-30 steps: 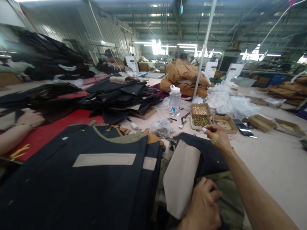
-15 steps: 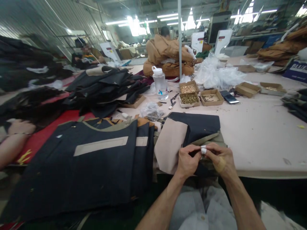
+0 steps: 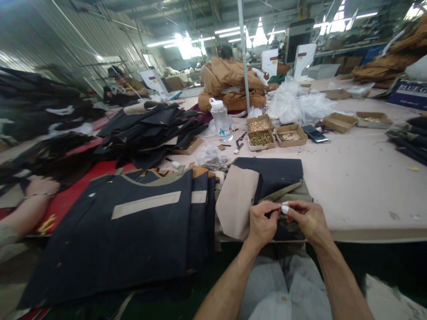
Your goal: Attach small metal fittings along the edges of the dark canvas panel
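My left hand (image 3: 264, 223) and my right hand (image 3: 307, 218) meet fingertip to fingertip over a folded dark navy cloth piece (image 3: 282, 171) at the table's front edge. Both are closed in a pinch; whatever lies between the fingers is too small or hidden to make out. White tape wraps fingertips of my right hand, and a yellowish patch sits near its thumb base. A beige cloth panel (image 3: 235, 202) lies beside my left hand. To the left, stacked dark navy cloth pieces (image 3: 150, 238) with beige strips hang over the edge.
Small boxes of metal parts (image 3: 261, 138) stand beyond the cloth, near a water bottle (image 3: 221, 122) and a phone (image 3: 315, 134). A plastic bag (image 3: 211, 156) lies closer. Another person's hand (image 3: 42, 186) is at the far left, beside dark garments (image 3: 147, 129).
The view has shifted slightly. My hands stay pinched together in about the same place, with the fingertips slightly altered. The other person's hand at the left has shifted in the view.
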